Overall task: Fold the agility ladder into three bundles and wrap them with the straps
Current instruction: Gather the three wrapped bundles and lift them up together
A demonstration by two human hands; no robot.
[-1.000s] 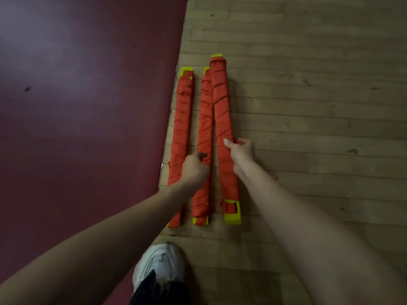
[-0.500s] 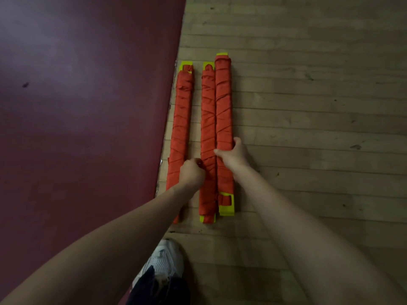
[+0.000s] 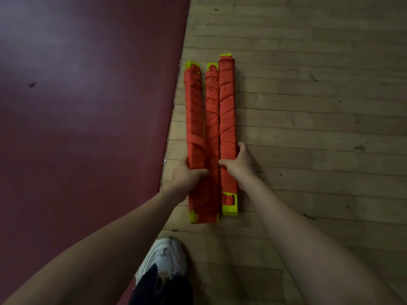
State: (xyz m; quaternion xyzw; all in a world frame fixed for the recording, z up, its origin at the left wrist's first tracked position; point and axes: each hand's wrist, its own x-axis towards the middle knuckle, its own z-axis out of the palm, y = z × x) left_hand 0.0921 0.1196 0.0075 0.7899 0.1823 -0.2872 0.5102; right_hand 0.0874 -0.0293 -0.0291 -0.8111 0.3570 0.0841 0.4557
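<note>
Three long ladder bundles lie side by side on the wooden floor, each wound in orange strap with yellow rung ends showing. My left hand grips the left bundle near its lower part, thumb across the front. The middle bundle lies between the two hands, pressed against its neighbours. My right hand grips the right bundle, fingers curled round its right side and thumb at the left. That bundle reaches a little farther up than the others.
A dark red mat covers the floor to the left, its edge running just beside the left bundle. My white shoe stands below the bundles. Bare wooden floor stretches to the right.
The left bundle has come in against the middle one, closing the gap. My left hand has shifted from the middle bundle onto the left one. My right hand stays on the right bundle.
</note>
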